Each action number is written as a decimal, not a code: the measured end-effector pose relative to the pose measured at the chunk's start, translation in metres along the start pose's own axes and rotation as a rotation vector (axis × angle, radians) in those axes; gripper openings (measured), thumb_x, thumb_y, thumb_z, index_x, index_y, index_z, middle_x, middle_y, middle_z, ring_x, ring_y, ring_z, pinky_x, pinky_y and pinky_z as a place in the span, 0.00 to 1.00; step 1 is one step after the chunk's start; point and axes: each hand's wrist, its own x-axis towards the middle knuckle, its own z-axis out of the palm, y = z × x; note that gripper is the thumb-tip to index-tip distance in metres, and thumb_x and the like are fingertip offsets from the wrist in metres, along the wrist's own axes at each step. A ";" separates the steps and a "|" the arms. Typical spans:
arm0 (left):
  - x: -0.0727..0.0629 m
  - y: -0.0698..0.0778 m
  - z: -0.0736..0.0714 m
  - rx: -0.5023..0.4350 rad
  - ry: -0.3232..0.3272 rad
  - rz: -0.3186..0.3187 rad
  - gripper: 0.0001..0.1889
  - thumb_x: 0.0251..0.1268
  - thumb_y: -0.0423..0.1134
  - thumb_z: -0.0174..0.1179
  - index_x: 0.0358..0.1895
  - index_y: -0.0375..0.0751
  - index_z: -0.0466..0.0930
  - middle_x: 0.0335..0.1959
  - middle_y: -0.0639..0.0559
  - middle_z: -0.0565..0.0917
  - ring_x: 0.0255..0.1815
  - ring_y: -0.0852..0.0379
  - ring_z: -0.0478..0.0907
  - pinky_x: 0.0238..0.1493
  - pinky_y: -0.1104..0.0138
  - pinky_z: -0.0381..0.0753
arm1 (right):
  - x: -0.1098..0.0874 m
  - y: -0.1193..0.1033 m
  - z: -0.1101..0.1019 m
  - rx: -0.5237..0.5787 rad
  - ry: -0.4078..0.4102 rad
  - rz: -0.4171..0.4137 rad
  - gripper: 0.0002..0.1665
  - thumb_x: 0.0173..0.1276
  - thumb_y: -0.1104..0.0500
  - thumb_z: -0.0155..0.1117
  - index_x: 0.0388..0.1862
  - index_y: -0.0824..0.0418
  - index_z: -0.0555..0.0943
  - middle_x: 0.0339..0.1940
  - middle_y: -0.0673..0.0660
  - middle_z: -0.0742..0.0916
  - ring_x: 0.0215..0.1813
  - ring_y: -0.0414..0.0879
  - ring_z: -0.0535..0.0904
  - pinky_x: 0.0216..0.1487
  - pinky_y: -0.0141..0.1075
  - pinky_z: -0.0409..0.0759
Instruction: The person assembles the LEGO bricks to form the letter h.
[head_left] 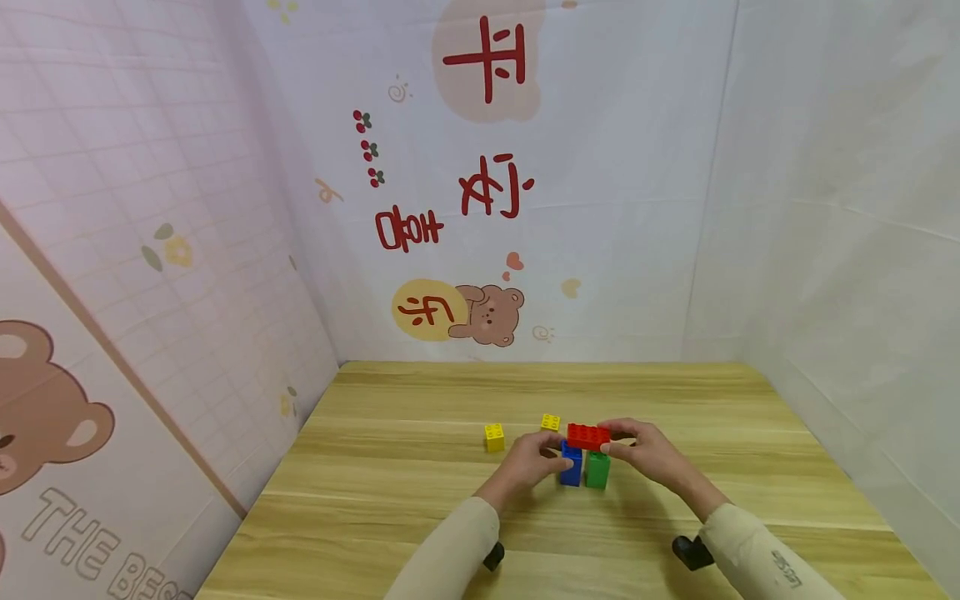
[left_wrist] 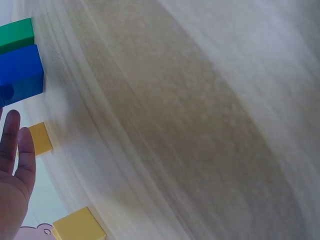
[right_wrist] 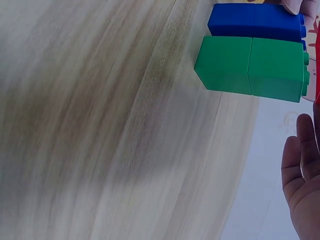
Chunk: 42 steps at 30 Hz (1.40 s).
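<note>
In the head view, my right hand [head_left: 643,452] pinches a red building brick [head_left: 588,437] by its right end, thumb in front and fingers behind. The red brick is held level over a blue brick stack [head_left: 572,473] and a green brick stack [head_left: 597,473], which stand upright close beside each other. My left hand [head_left: 527,463] holds the blue stack near its top, with the thumb on the near face. Each stack is two bricks high, as the green bricks [right_wrist: 252,69] show in the right wrist view. Studs on the green stack's top are visible there.
Two small yellow bricks sit farther back: one yellow brick [head_left: 494,437] to the left, another yellow brick [head_left: 551,422] just behind the left hand. The wooden table [head_left: 360,500] meets a white printed cloth [head_left: 615,250] at its back and sides.
</note>
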 end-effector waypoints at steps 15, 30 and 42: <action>-0.004 -0.005 -0.007 -0.026 -0.004 -0.018 0.21 0.61 0.44 0.71 0.57 0.48 0.82 0.48 0.57 0.83 0.47 0.56 0.78 0.50 0.56 0.81 | 0.002 -0.005 0.007 0.024 -0.017 0.006 0.24 0.69 0.58 0.67 0.61 0.67 0.79 0.56 0.61 0.83 0.57 0.56 0.77 0.49 0.44 0.78; 0.000 0.004 -0.014 -0.031 0.008 0.013 0.27 0.62 0.50 0.69 0.64 0.52 0.78 0.51 0.60 0.83 0.51 0.58 0.77 0.53 0.58 0.80 | 0.005 -0.002 0.009 -0.004 -0.028 -0.017 0.23 0.69 0.57 0.68 0.59 0.66 0.80 0.55 0.61 0.83 0.55 0.56 0.77 0.46 0.42 0.79; 0.003 0.001 -0.012 0.003 -0.003 0.078 0.18 0.67 0.45 0.65 0.58 0.49 0.84 0.48 0.61 0.84 0.47 0.61 0.78 0.48 0.65 0.80 | 0.004 -0.002 0.010 -0.011 -0.044 -0.034 0.24 0.69 0.56 0.68 0.60 0.67 0.80 0.56 0.61 0.82 0.55 0.56 0.77 0.47 0.43 0.78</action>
